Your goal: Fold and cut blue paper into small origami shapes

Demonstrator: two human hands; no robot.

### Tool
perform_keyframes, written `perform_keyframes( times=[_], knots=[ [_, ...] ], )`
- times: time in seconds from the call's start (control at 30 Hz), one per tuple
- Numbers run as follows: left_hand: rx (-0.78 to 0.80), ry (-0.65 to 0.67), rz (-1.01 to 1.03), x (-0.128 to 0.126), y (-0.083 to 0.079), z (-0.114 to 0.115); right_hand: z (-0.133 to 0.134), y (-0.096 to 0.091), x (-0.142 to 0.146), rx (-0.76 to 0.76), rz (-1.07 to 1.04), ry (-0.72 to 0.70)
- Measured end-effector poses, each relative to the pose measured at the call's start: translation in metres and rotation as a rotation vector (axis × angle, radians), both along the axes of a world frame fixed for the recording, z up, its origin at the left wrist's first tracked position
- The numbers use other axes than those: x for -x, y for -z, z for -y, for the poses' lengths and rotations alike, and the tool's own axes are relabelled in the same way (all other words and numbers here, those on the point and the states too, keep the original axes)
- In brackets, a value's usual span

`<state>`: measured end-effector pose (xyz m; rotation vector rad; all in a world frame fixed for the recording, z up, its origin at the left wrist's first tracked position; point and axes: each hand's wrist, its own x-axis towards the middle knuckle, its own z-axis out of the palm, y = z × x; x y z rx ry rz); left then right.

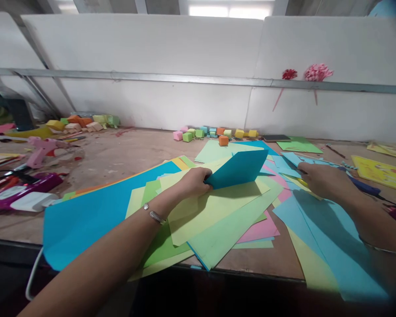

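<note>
My left hand point(195, 181) is closed on the edge of a dark blue sheet of paper point(239, 169), which stands up at a tilt over the pile. Beneath it lie a pale yellow sheet point(198, 220), a pale green sheet point(224, 240) and other coloured papers, overlapping. Off to the right, my right hand point(321, 178) is closed, its fingertips at a piece of light blue paper point(291, 161). A small yellow object point(302, 182) shows under those fingers; its kind is unclear. Large light blue sheets point(336, 237) lie below this hand and hang over the table's front edge.
A pink glue gun point(39, 149) and a purple device with a white plug point(33, 200) are at the left. Small paper cubes point(199, 133) line the back. Yellow printed sheets point(383, 171) lie at the right. Paper flowers point(318, 72) hang on the wall rail.
</note>
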<state>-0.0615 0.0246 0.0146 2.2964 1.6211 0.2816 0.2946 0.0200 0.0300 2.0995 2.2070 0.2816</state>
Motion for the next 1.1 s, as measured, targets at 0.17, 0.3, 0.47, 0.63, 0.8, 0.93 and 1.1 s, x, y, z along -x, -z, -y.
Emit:
perform_keyframes(
  times=[0.17,0.3,0.47,0.63,0.8,0.93,1.1],
  knots=[
    [0.032,0.012,0.034,0.003,-0.001,-0.002,-0.002,0.014,0.014,-0.052,-0.118,-0.236],
    [0.057,0.021,0.059,0.006,-0.001,-0.003,-0.005,0.029,0.016,-0.053,-0.192,-0.326],
    [0.122,0.054,0.093,0.010,-0.001,-0.003,-0.008,0.034,0.015,-0.063,-0.298,-0.444],
    [0.139,0.059,0.107,0.012,-0.002,-0.003,-0.006,0.033,0.019,-0.083,-0.399,-0.400],
    [0.143,0.042,0.121,0.009,-0.002,-0.002,-0.005,0.037,0.026,-0.040,-0.482,-0.443],
    [0.116,0.010,0.108,0.006,-0.003,-0.002,-0.006,0.037,0.026,-0.070,-0.498,-0.530],
    [0.106,0.021,0.107,0.007,-0.002,-0.003,-0.009,0.030,0.015,-0.169,-0.439,-0.394]
  ],
)
